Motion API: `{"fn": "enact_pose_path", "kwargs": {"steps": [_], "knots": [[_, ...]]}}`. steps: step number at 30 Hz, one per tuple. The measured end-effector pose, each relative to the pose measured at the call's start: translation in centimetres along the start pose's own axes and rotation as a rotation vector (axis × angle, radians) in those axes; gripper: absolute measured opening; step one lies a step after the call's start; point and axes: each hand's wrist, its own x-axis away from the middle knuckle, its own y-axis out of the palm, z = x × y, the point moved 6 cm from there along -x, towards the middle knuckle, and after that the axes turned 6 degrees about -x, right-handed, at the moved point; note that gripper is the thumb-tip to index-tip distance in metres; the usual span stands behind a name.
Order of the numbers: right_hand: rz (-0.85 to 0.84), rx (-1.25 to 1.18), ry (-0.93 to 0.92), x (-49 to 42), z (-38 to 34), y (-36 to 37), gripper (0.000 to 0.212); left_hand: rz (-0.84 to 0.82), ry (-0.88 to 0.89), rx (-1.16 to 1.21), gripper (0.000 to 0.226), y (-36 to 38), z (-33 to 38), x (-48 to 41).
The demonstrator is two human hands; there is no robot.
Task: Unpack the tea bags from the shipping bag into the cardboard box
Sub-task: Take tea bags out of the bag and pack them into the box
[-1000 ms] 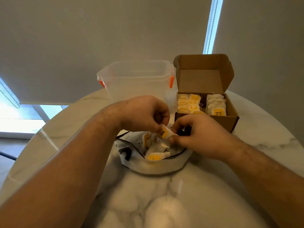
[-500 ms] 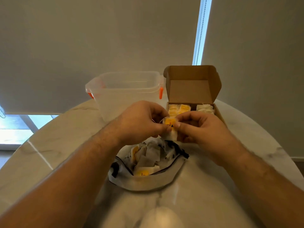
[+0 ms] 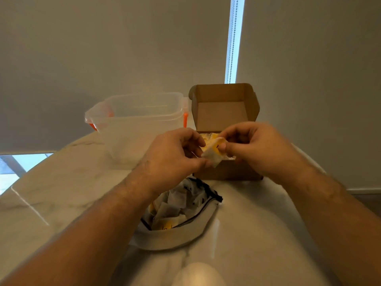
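Both hands have risen away from the bag (image 3: 175,238) and toward the box (image 3: 226,172), taking one tea bag (image 3: 212,156) with them. It is now off the table (image 3: 61,193), held in the air over the box's near wall, well above the bag. The left hand (image 3: 173,159) pinches its lower left corner between thumb and curled fingers. The right hand (image 3: 253,147) pinches its upper right part, thumb on the yellow tag, the other fingers curled behind. The tea bag is tilted, a white sachet with a yellow label.

The box stands at the far right of the table with its lid (image 3: 222,108) upright and open. The hands hide most of its inside; a little yellow and white shows at its left, between the hands, too blurred to count. The bag lies near, mouth open and facing up, with a loose heap of tea bags (image 3: 175,203) inside: white sachets and a few yellow tags. Left of the box, just beside it, stands a clear tub (image 3: 140,129) with orange clips, its mouth open.
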Motion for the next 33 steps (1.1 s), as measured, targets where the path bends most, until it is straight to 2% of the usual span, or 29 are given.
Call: {"fn": "enact_pose_path", "kwargs": {"steps": [5, 8, 14, 17, 21, 24, 27, 33], "knots": [[0.014, 0.208, -0.001, -2.1, -0.8, -4.2, 0.013, 0.105, 0.098, -0.452, 0.027, 0.2, -0.7, -0.7], [-0.043, 0.361, 0.035, -3.1, -0.6, -5.5, 0.011, 0.111, 0.148, -0.567, 0.024, 0.7, -1.1, -0.9], [-0.261, 0.672, 0.103, -4.3, 0.7, -5.1, 0.016, 0.090, 0.175, -0.605, 0.022, 1.1, -1.1, -1.0], [-0.312, 0.819, 0.102, -4.8, 2.1, -4.1, 0.019, 0.087, 0.172, -0.602, 0.022, 1.2, -1.3, -1.0], [-0.271, 0.875, 0.084, -5.2, 3.6, -3.8, 0.021, 0.086, 0.173, -0.589, 0.022, 1.2, -1.6, -1.1], [-0.244, 0.836, 0.043, -5.0, 3.6, -4.3, 0.015, 0.100, 0.185, -0.571, 0.020, 1.3, -1.8, -1.2], [-0.334, 0.855, 0.057, -4.7, 3.4, -4.4, 0.013, 0.102, 0.189, -0.570, 0.019, 1.4, -2.1, -1.3], [-0.513, 1.074, 0.071, -5.7, 3.2, -2.5, 0.013, 0.097, 0.191, -0.565, 0.019, 1.5, -2.1, -1.1]]}}
